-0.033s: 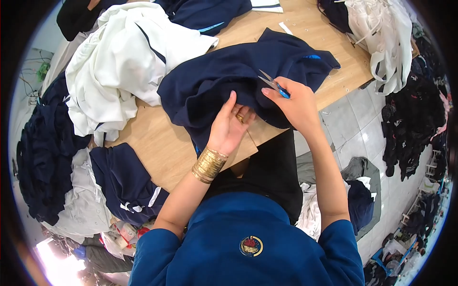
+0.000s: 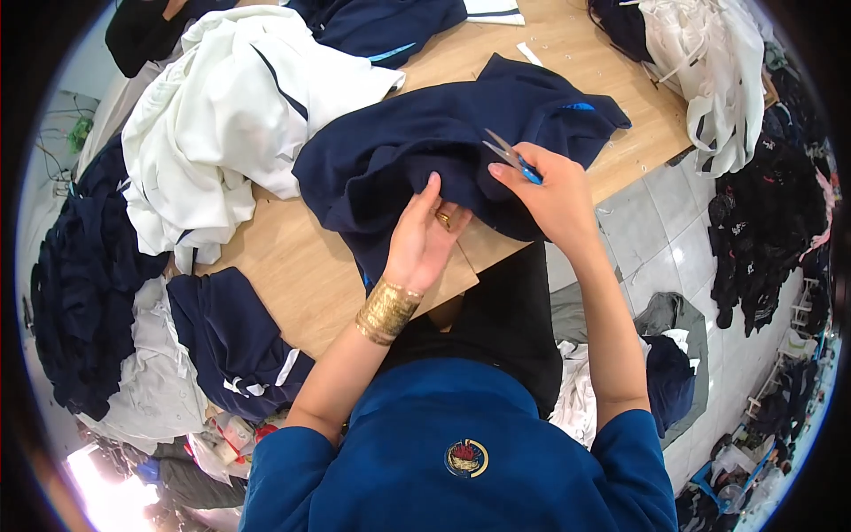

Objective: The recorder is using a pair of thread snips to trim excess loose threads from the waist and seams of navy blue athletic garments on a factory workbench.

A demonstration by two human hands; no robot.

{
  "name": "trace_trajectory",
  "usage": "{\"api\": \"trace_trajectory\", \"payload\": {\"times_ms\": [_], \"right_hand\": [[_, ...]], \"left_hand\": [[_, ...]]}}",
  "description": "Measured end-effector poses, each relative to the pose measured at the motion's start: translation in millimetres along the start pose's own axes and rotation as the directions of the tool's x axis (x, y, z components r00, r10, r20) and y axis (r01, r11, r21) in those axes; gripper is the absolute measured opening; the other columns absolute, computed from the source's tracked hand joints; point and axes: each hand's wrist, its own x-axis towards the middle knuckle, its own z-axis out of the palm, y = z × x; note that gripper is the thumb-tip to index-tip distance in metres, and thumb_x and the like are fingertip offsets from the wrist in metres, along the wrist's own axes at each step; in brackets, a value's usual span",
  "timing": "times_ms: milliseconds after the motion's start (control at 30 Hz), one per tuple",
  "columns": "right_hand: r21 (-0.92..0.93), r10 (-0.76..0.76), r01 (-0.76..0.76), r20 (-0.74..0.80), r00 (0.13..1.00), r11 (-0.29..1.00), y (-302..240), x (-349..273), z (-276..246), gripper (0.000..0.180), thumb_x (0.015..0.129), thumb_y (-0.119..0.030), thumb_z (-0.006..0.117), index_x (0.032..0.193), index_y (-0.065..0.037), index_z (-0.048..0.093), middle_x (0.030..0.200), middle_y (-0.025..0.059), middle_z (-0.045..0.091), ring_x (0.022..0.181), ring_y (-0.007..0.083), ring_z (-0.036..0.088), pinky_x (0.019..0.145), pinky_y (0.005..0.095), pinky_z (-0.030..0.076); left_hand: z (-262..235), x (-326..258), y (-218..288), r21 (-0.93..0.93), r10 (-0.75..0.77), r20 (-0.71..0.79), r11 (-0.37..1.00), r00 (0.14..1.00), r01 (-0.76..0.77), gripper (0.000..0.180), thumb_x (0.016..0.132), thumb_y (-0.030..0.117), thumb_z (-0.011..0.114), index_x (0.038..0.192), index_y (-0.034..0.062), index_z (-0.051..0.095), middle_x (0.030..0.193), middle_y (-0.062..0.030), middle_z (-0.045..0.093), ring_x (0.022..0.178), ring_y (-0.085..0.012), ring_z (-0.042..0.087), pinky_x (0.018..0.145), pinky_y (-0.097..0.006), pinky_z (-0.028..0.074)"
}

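A navy blue garment [image 2: 390,151] lies bunched on the wooden table [image 2: 292,266] in front of me. My left hand [image 2: 425,235], with a gold ring and a wide gold bangle at the wrist, presses on the garment's near edge and pinches a fold of it. My right hand [image 2: 554,191] holds small thread snips [image 2: 507,155] with a blue handle. Their metal blades point left, onto the fabric just above my left fingertips. The two hands are close together over the same fold.
A heap of white garments [image 2: 222,115] covers the table's left. More navy clothes [image 2: 80,284] pile at far left, and one with white stripes [image 2: 235,346] hangs off the near edge. White straps [image 2: 709,71] and dark clothing [image 2: 762,222] lie right, above a tiled floor [image 2: 656,230].
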Motion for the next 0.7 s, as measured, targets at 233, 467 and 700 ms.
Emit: {"api": "trace_trajectory", "payload": {"times_ms": [233, 467, 700], "right_hand": [[-0.219, -0.140, 0.079, -0.281, 0.949, 0.972, 6, -6, -17, 0.020, 0.075, -0.024, 0.066, 0.083, -0.007, 0.060, 0.071, 0.0105, 0.058, 0.065, 0.0291, 0.056, 0.056, 0.0350, 0.042], [-0.065, -0.107, 0.092, -0.287, 0.952, 0.994, -15, -39, -39, 0.030, 0.074, -0.026, 0.068, 0.097, -0.009, 0.058, 0.080, 0.0031, 0.057, 0.070, 0.0192, 0.058, 0.061, 0.0289, 0.045], [-0.106, -0.272, 0.252, -0.287, 0.918, 0.962, -27, -81, -62, 0.035, 0.066, -0.021, 0.073, 0.098, -0.010, 0.062, 0.066, 0.0001, 0.051, 0.060, 0.0131, 0.048, 0.058, 0.0271, 0.032]], "left_hand": [[51, -67, 5, 0.067, 0.052, 0.239, 0.995, 0.970, -0.070, 0.025, 0.093, 0.021, 0.045, 0.110, 0.0040, 0.049, 0.110, -0.0071, 0.058, 0.100, -0.0179, 0.057, 0.088, -0.035, 0.044], [58, -86, 4, 0.180, 0.035, 0.231, 0.980, 0.972, -0.079, 0.029, 0.091, 0.021, 0.049, 0.111, 0.0001, 0.050, 0.110, -0.0103, 0.058, 0.100, -0.0209, 0.057, 0.089, -0.037, 0.044], [55, -91, 4, 0.343, 0.055, 0.223, 0.930, 0.973, -0.131, 0.026, 0.090, 0.016, 0.050, 0.111, 0.0006, 0.048, 0.112, -0.0130, 0.057, 0.100, -0.0209, 0.057, 0.086, -0.038, 0.047]]}}
